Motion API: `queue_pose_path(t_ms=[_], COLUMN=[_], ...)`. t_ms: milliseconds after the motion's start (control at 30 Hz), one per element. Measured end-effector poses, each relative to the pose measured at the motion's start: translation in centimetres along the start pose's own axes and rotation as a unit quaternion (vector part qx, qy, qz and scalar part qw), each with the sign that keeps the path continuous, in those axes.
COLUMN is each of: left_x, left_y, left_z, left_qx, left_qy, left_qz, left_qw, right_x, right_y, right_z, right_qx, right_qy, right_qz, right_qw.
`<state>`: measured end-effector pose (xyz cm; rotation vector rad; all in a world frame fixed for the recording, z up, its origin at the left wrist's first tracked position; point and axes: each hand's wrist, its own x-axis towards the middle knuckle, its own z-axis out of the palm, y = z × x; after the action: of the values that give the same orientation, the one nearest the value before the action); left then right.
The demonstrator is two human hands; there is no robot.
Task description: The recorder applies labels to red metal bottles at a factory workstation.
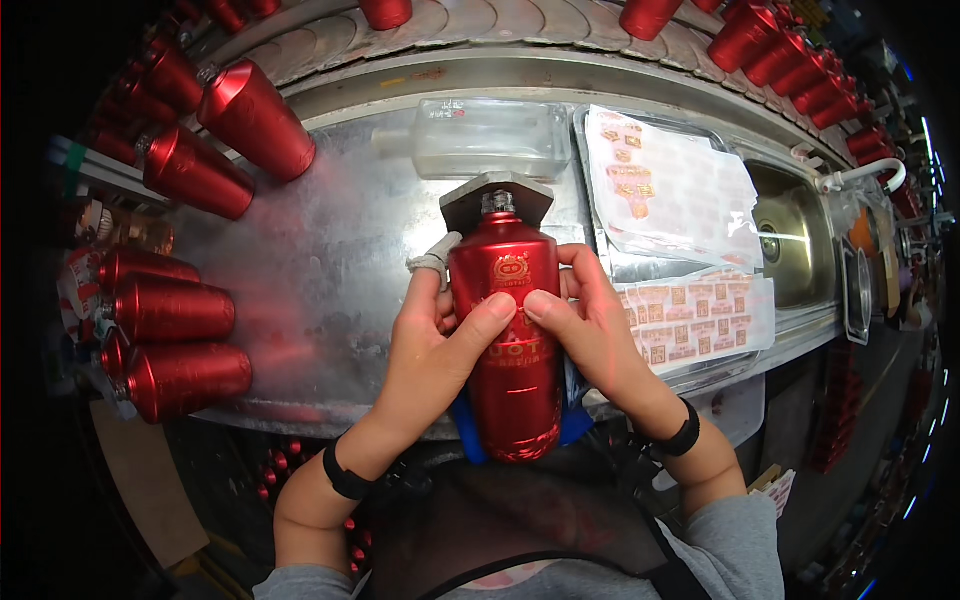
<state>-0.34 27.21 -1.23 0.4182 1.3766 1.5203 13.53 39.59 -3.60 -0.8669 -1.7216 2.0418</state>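
Observation:
A glossy red bottle with gold markings lies between my two hands, its clear neck pointing away from me. My left hand grips its left side, thumb pressed on the front; a pale cover wraps one fingertip. From the other side my right hand holds the same bottle, its thumb close to the left one. The other fingers curl behind it and are partly hidden. Just beyond the neck is a dark angular metal holder. Part of a blue support shows beneath the bottle.
A clear glass bottle lies behind the holder. Sticker sheets rest on a tray at right, with another printed sheet nearer. A sink with a white faucet is beyond. Red bottles stand left; more line the conveyor.

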Motion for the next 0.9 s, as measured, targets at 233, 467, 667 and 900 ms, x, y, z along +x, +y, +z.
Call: queue_pose_path(t_ms=[233,467,667,900], left_x=[0.2,-1.2,-2.2,-2.2], left_y=[-0.1,-1.1,-1.8,-2.2], left_z=[0.3,-0.9,-1.2,-2.4], left_qx=[-0.018,-0.048,-0.014,-0.079], left_qy=[-0.005,-0.032,-0.062,-0.044], left_qz=[0.026,0.022,0.009,-0.012], left_qw=[0.999,0.998,0.998,0.996], right_x=[0.1,-1.1,-2.5,-2.4], right_y=[0.8,-1.6,0.5,0.1], right_z=[0.0,-1.5,-1.3,-2.0], right_qx=[-0.016,0.070,0.037,0.061], right_qy=[0.022,-0.042,-0.050,-0.076], right_qz=[-0.017,0.096,0.029,0.044], right_qw=[0.999,0.992,0.998,0.994])
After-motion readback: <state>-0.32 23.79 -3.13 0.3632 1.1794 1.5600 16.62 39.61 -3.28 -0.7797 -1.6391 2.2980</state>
